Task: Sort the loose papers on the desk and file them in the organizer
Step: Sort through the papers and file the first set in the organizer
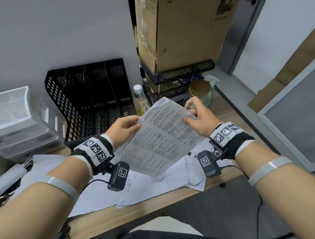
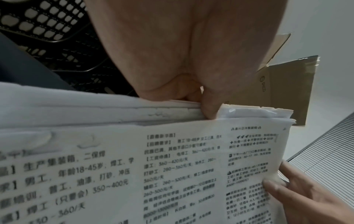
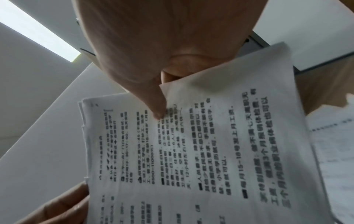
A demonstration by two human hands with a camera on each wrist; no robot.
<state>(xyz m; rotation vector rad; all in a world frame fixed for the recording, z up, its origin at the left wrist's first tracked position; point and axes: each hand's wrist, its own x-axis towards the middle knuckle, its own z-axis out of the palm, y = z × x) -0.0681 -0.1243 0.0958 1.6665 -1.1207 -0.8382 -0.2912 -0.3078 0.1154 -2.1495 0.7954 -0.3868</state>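
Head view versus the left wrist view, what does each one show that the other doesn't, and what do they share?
Only the head view shows the loose papers still lying on the desk, the clear drawer unit, the bottle and both wrists.

Only the left wrist view shows, close up, the stack's layered top edge, where the left thumb presses.

Both show the printed stack held in the air by the left hand and the right hand, the black organizer and the cardboard box.

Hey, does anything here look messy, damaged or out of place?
Yes. The stack held by the left hand and right hand has uneven edges and a ragged top corner. More sheets lie askew on the desk.
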